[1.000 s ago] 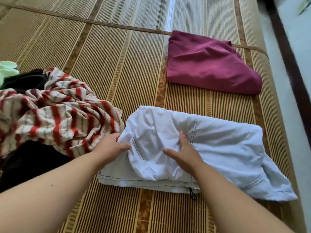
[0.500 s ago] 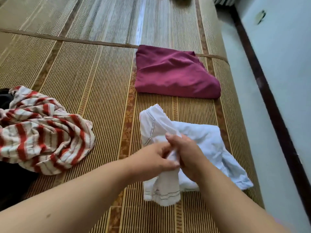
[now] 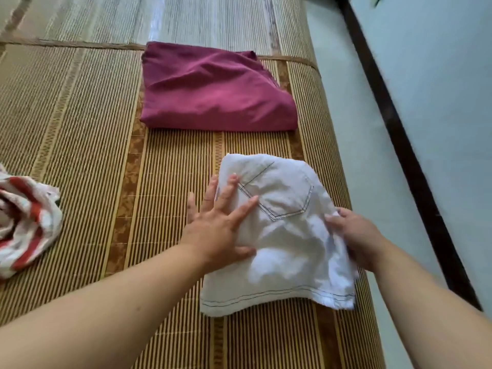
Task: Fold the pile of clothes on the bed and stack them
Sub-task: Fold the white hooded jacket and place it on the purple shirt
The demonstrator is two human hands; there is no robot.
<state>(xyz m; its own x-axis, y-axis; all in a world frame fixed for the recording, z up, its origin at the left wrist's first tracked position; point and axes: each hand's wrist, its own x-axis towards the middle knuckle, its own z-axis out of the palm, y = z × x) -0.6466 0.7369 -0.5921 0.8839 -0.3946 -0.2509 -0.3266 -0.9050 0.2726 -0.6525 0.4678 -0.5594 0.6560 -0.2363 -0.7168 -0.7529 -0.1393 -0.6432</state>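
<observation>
A white garment with dark stitching and a back pocket lies folded into a compact bundle on the woven mat, near the bed's right edge. My left hand lies flat on its left side with fingers spread, pressing it down. My right hand grips the bundle's right edge, fingers curled into the cloth. Beyond it rests a folded maroon garment. A crumpled red-and-white striped garment sits at the left edge of view.
The striped bamboo mat covers the bed. The mat's right edge runs close beside the white garment, with a pale floor strip, a dark skirting line and a light wall beyond.
The white garment went from a long spread piece to a compact folded bundle. My hands moved apart from gripping it together; the left now presses flat, the right holds the right edge.
</observation>
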